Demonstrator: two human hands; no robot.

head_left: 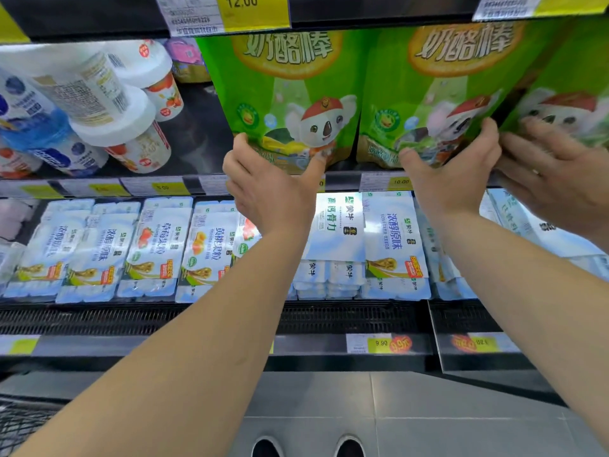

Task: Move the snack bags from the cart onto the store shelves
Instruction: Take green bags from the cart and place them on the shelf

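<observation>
Three green snack bags stand on the middle shelf (342, 179): the left bag (283, 94), the middle bag (425, 94) and a third bag (566, 94) at the right frame edge. The left hand (270, 189) pinches the left bag's lower edge, thumb in front. The right hand (451, 179) grips the middle bag's bottom. Another person's hand (557, 179) touches the third bag, crowding that side. Left of the bags, toppled bottles (99, 103) leave dark open room.

Bare forearms (184, 341), no sleeves; dark shoes (267, 447).
</observation>
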